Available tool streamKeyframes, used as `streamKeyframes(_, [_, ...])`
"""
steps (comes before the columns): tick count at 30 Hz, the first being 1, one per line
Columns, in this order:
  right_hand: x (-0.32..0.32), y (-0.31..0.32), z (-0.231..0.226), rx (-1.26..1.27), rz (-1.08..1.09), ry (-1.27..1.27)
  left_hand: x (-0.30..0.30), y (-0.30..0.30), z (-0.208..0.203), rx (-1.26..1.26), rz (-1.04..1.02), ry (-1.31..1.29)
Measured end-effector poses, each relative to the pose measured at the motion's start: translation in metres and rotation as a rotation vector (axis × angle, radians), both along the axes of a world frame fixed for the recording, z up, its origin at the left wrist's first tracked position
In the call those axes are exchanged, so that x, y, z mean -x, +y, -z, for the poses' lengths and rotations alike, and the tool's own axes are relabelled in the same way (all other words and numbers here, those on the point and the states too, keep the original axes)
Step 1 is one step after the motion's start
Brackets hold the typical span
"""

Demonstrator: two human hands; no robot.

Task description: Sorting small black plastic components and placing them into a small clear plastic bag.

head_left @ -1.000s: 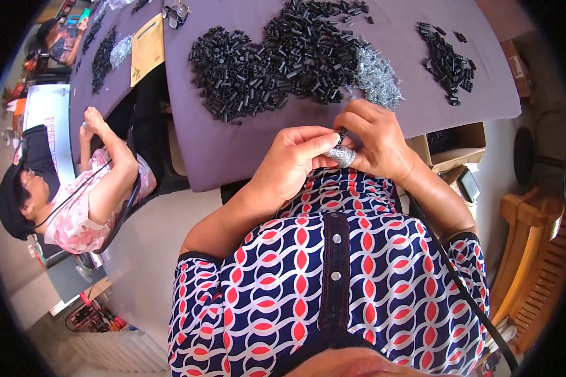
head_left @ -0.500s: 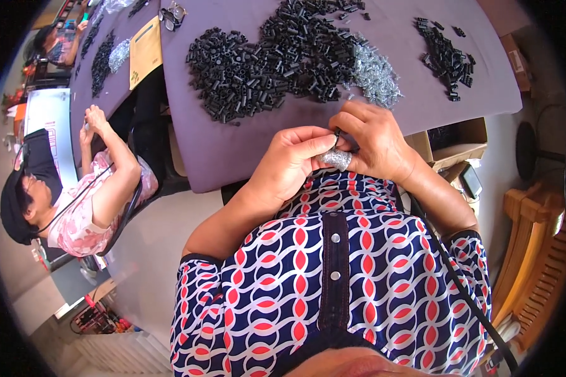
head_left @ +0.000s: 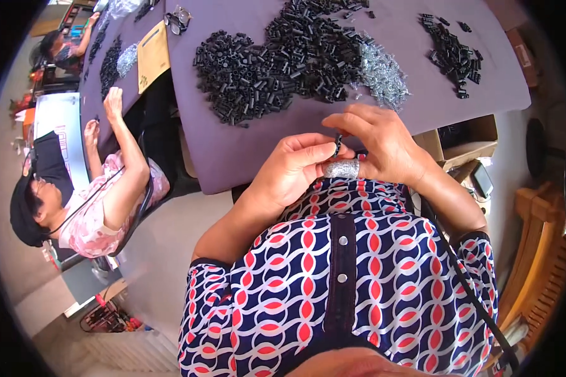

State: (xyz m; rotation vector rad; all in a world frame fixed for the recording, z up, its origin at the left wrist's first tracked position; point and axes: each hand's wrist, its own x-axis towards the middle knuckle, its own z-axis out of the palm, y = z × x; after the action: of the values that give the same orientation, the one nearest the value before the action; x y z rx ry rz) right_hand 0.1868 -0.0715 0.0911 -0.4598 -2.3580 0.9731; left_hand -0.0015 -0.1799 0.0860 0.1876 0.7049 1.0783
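My left hand (head_left: 295, 164) pinches a small black plastic piece (head_left: 338, 146) with a ridged edge between thumb and forefinger. Close against it, my right hand (head_left: 387, 141) has its fingers curled over that piece; whatever its fingertips grip is hidden. Silvery wrapping (head_left: 341, 168) surrounds a digit just below the piece, seemingly my right thumb. Both hands are above my lap, at the table's near edge. Beyond them lies a large heap of short black tubular parts (head_left: 251, 78), and a pile of small clear plastic parts (head_left: 383, 75) adjoins its right side.
A smaller pile of black pieces (head_left: 453, 53) lies on the right of the purple-grey tabletop (head_left: 415, 119). Under its right edge stands a cardboard box (head_left: 471, 146). Glasses (head_left: 178, 20) and a tan envelope (head_left: 153, 56) are at left, near a seated co-worker (head_left: 100, 201). A wooden chair (head_left: 538, 245) is right.
The black piece shows more between my hands, and my right hand has shifted slightly. The co-worker's hands have separated, one reaching toward the table. The whole view has shifted a little.
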Motion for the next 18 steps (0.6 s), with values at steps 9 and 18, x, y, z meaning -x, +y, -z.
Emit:
streamKeyframes(9, [-0.004, 0.001, 0.011, -0.058, -0.027, 0.049, -0.011, 0.005, 0.002, 0.008, 0.001, 0.005])
streamKeyframes(18, [-0.009, 0.004, 0.011, -0.049, -0.033, 0.043, -0.016, 0.006, 0.006, 0.024, -0.003, 0.057])
